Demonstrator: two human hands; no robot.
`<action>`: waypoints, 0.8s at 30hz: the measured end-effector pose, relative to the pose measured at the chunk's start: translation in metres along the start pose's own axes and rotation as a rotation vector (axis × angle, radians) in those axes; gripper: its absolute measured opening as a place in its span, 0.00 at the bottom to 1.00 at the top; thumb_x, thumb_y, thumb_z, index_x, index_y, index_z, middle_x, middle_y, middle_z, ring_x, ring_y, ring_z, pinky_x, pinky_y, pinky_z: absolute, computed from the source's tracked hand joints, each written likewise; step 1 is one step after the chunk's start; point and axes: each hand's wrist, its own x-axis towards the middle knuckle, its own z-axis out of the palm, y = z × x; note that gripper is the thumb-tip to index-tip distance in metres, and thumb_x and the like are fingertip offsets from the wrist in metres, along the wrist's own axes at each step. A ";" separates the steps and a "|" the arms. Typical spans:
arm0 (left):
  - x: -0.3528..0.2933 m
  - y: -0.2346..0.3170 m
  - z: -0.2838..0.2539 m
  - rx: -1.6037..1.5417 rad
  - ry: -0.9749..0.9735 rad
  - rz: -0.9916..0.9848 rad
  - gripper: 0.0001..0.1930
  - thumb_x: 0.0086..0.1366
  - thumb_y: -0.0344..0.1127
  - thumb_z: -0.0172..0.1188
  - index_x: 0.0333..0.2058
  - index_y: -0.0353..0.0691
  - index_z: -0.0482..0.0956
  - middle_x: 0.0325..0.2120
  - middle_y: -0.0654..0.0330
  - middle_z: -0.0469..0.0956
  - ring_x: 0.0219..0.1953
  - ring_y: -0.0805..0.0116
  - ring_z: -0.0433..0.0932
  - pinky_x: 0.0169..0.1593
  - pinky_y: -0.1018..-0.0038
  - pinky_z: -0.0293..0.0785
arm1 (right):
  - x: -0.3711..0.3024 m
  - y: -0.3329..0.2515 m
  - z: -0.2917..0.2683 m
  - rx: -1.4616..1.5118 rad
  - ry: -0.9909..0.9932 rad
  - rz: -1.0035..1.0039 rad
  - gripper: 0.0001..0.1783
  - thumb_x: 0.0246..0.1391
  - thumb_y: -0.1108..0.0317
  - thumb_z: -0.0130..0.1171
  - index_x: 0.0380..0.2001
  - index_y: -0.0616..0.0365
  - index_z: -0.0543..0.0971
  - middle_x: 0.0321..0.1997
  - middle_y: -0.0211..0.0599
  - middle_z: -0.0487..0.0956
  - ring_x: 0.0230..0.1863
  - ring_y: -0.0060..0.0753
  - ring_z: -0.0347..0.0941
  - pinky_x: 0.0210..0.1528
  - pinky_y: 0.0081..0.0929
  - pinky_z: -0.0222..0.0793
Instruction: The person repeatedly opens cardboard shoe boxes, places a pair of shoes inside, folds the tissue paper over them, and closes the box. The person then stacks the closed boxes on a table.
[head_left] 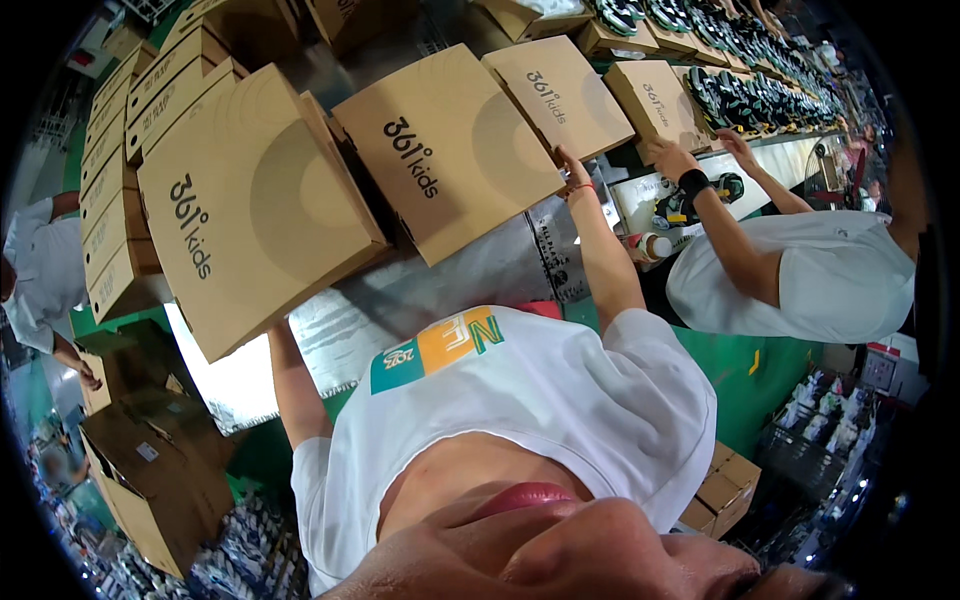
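Brown cardboard shoe boxes with closed lids stand in a row in front of me. My right hand (574, 173), with a red band at the wrist, grips the right edge of the middle shoe box (450, 150). Its fingertips reach up to the near corner of a smaller-looking shoe box (560, 97) to the right. At my left, the forearm goes under the near edge of a large-looking, tilted shoe box (260, 200). That box hides my left hand and its fingers. Beneath the boxes is a shiny metallic work surface (385, 320).
Stacked shoe boxes (110, 215) rise at the left, by another person. To my right, a co-worker in white (800, 270) handles a further box (655, 105); dark sneakers (672, 205) lie nearby. Rows of sneakers (760, 100) extend behind. A large open carton (160, 470) stands lower left.
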 end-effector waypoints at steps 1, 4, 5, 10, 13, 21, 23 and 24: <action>-0.002 0.000 -0.001 0.005 0.004 -0.005 0.29 0.63 0.54 0.44 0.57 0.42 0.59 0.55 0.60 0.61 0.57 0.66 0.59 0.58 0.67 0.55 | -0.029 -0.009 0.026 -0.086 0.057 0.080 0.20 0.44 0.60 0.64 0.40 0.47 0.71 0.37 0.38 0.73 0.37 0.38 0.73 0.35 0.30 0.72; -0.003 0.002 -0.002 0.007 0.010 -0.016 0.29 0.63 0.54 0.44 0.57 0.42 0.59 0.55 0.60 0.61 0.57 0.66 0.59 0.58 0.67 0.55 | -0.032 -0.007 0.046 0.050 -0.033 -0.039 0.17 0.41 0.56 0.64 0.34 0.49 0.73 0.33 0.37 0.74 0.29 0.37 0.73 0.25 0.28 0.69; -0.003 0.002 -0.001 0.009 0.008 -0.018 0.29 0.63 0.54 0.44 0.58 0.42 0.59 0.55 0.60 0.61 0.57 0.66 0.59 0.58 0.67 0.55 | -0.031 -0.007 0.048 0.104 -0.127 -0.061 0.16 0.40 0.55 0.65 0.31 0.48 0.74 0.30 0.35 0.74 0.23 0.34 0.73 0.18 0.25 0.66; -0.003 0.005 0.001 0.020 0.007 -0.026 0.29 0.63 0.54 0.44 0.58 0.43 0.58 0.55 0.60 0.61 0.57 0.66 0.59 0.58 0.67 0.55 | 0.004 -0.002 0.034 0.190 0.046 -0.048 0.15 0.40 0.53 0.63 0.28 0.45 0.71 0.16 0.24 0.66 0.10 0.17 0.57 0.07 0.12 0.48; -0.005 0.008 0.002 0.033 0.011 -0.031 0.29 0.63 0.55 0.44 0.58 0.43 0.58 0.55 0.60 0.61 0.57 0.65 0.58 0.58 0.67 0.55 | 0.021 -0.012 0.015 0.168 0.121 -0.146 0.19 0.39 0.48 0.63 0.24 0.48 0.69 0.11 0.26 0.63 0.05 0.17 0.49 0.06 0.10 0.41; -0.011 0.006 0.000 0.059 0.009 -0.033 0.30 0.63 0.55 0.44 0.58 0.43 0.58 0.55 0.60 0.60 0.57 0.65 0.58 0.58 0.67 0.54 | 0.029 -0.072 -0.054 0.051 0.282 0.032 0.43 0.36 0.30 0.56 0.48 0.50 0.64 0.36 0.40 0.71 0.20 0.28 0.63 0.17 0.18 0.59; -0.020 0.005 -0.003 0.062 0.028 -0.028 0.30 0.63 0.55 0.44 0.58 0.43 0.58 0.56 0.60 0.60 0.57 0.65 0.58 0.58 0.67 0.54 | -0.023 -0.048 -0.012 0.009 0.440 0.043 0.47 0.31 0.29 0.59 0.50 0.48 0.63 0.42 0.43 0.66 0.26 0.29 0.65 0.22 0.19 0.63; -0.010 0.007 0.005 0.057 -0.002 -0.030 0.30 0.63 0.55 0.44 0.58 0.43 0.58 0.56 0.60 0.60 0.57 0.65 0.58 0.58 0.67 0.54 | -0.041 -0.035 -0.026 -0.098 0.308 0.005 0.48 0.30 0.27 0.58 0.50 0.46 0.62 0.38 0.40 0.69 0.27 0.28 0.67 0.23 0.18 0.64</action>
